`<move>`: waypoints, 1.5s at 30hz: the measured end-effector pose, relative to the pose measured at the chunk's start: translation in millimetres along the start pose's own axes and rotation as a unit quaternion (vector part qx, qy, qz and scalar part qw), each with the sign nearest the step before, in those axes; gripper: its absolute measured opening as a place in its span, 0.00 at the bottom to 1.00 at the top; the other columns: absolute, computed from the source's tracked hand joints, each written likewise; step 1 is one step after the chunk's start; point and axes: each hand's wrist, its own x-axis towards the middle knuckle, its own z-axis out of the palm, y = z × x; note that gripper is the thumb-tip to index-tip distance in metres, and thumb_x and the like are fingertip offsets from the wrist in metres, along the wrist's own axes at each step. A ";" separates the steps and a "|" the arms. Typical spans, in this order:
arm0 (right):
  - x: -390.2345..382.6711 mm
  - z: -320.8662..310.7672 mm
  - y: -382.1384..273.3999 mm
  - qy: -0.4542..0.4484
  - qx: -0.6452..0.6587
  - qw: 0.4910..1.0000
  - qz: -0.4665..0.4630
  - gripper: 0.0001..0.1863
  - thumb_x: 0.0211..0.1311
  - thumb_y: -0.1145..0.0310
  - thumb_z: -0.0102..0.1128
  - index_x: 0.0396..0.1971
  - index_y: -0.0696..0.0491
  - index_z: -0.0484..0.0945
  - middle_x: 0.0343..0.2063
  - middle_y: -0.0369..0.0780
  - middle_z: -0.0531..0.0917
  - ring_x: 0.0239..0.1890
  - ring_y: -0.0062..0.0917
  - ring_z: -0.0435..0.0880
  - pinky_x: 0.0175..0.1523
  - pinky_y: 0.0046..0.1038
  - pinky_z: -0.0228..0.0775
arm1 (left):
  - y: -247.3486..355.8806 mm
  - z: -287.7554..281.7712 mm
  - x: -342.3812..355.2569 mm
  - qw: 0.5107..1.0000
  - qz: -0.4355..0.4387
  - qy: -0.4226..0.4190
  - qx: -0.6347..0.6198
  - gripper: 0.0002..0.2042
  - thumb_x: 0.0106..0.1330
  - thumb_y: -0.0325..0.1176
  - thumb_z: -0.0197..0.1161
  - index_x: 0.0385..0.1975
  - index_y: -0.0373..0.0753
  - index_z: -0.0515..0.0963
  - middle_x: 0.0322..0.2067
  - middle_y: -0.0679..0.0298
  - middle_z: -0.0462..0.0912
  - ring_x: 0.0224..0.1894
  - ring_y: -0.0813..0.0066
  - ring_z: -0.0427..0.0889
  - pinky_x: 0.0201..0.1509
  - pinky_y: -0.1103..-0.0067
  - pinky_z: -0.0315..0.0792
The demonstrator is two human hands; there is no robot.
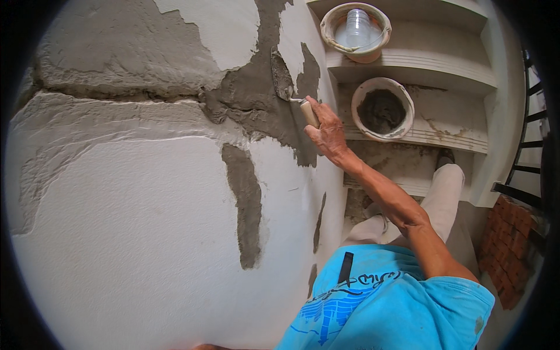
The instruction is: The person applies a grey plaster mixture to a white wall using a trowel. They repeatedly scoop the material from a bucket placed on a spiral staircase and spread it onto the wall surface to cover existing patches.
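Observation:
My right hand is closed round the pale wooden handle of a trowel. The metal blade, smeared with mortar, lies along the wall against a patch of wet grey mortar. From this patch a rough horizontal crack runs left through the plaster. Below it is a separate grey mortar strip on the white wall. Only a sliver of skin shows at the bottom edge, left of the blue shirt; my left hand is not in view.
Right of the wall, a bucket of grey mortar stands on a stair step. A second bucket with a clear plastic container in it stands one step farther. A black railing and stacked red bricks are at the right.

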 end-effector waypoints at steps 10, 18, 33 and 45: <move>-17.6 -24.8 -10.6 -0.092 -0.019 0.995 0.016 0.39 0.49 0.76 0.62 0.67 0.60 0.66 0.42 0.51 0.77 0.44 0.47 0.80 0.51 0.42 0.74 | -2.4 0.3 0.9 1.000 -0.013 0.001 -0.016 0.39 0.69 0.52 0.66 0.71 0.30 0.60 0.68 0.44 0.65 0.68 0.44 0.67 0.69 0.47 0.63; -14.9 -86.3 -34.3 -0.147 0.015 0.987 0.069 0.37 0.44 0.70 0.63 0.61 0.64 0.75 0.40 0.55 0.82 0.42 0.48 0.83 0.51 0.40 0.75 | -3.0 -5.3 0.0 1.000 -0.011 0.002 -0.013 0.37 0.72 0.49 0.64 0.70 0.28 0.61 0.68 0.42 0.64 0.68 0.44 0.67 0.67 0.50 0.65; -43.4 -45.0 -23.1 -0.110 0.050 0.990 0.072 0.38 0.46 0.71 0.60 0.64 0.63 0.71 0.35 0.51 0.78 0.36 0.45 0.79 0.47 0.38 0.73 | 120.6 -8.5 -174.4 0.554 -0.193 -0.697 -0.412 0.13 0.69 0.27 0.62 0.52 0.32 0.80 0.45 0.49 0.85 0.48 0.53 0.85 0.55 0.65 0.76; -60.3 -76.6 -16.6 -0.180 0.059 0.978 0.091 0.38 0.47 0.73 0.60 0.65 0.58 0.71 0.39 0.50 0.78 0.40 0.49 0.80 0.47 0.44 0.75 | 102.7 -48.9 -295.6 0.378 -0.122 -0.851 -0.343 0.15 0.74 0.34 0.59 0.56 0.34 0.77 0.50 0.45 0.83 0.52 0.45 0.83 0.55 0.62 0.76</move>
